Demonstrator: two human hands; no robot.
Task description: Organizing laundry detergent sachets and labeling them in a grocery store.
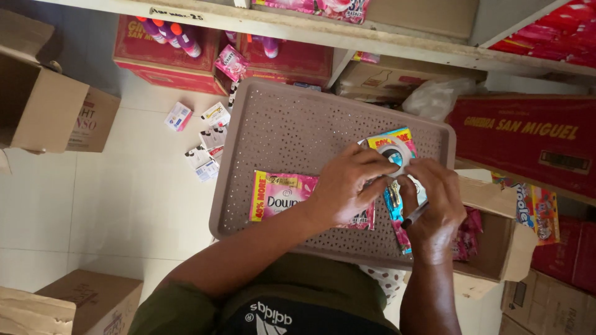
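Note:
A brown perforated plastic tray lies in front of me, on top of an open cardboard box. My left hand and my right hand meet over its right part, both gripping a white roll of tape. The roll sits above a blue and yellow sachet. A black marker is tucked in my right hand's fingers. A pink sachet lies flat on the tray under my left wrist, and more sachets are partly hidden beneath both hands.
Small packets are scattered on the white tiled floor left of the tray. Red cartons with purple bottles sit under a shelf edge. A long red carton stands at right. Brown boxes stand at left and bottom left.

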